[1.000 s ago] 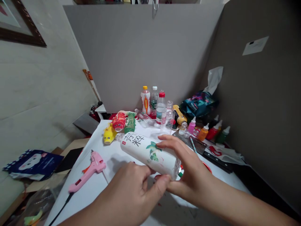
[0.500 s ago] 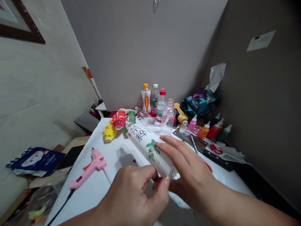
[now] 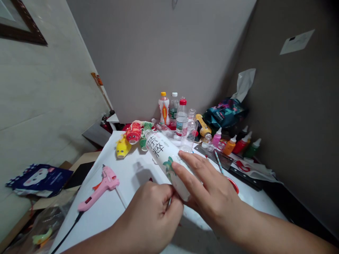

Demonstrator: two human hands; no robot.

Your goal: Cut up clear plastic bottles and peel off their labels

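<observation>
A plastic bottle (image 3: 159, 151) in a white label with dark characters and a green plant picture lies tilted across the middle, its neck pointing away to the upper left. My right hand (image 3: 214, 190) is closed round its near right side, fingers stretched along the label. At the bottle's near end, my left hand (image 3: 152, 215) is curled into a fist, thumb pressed on the forefinger. Whatever those fingertips pinch is hidden. Left of that hand, a pink glue gun (image 3: 104, 187) rests on the white table cover (image 3: 102, 220).
Yellow (image 3: 123, 146), red (image 3: 134, 132) and green (image 3: 143, 143) fish-like crafts sit beyond the bottle's neck. Several clear bottles (image 3: 182, 118) stand behind. To the right are a cleaver (image 3: 225, 162), red-handled scissors (image 3: 243, 166) and paint bottles (image 3: 230, 146).
The bottle's near end has shifted slightly left and has rolled a little. My left hand has moved slightly left and its thumb has folded in. My right hand stays on the label.
</observation>
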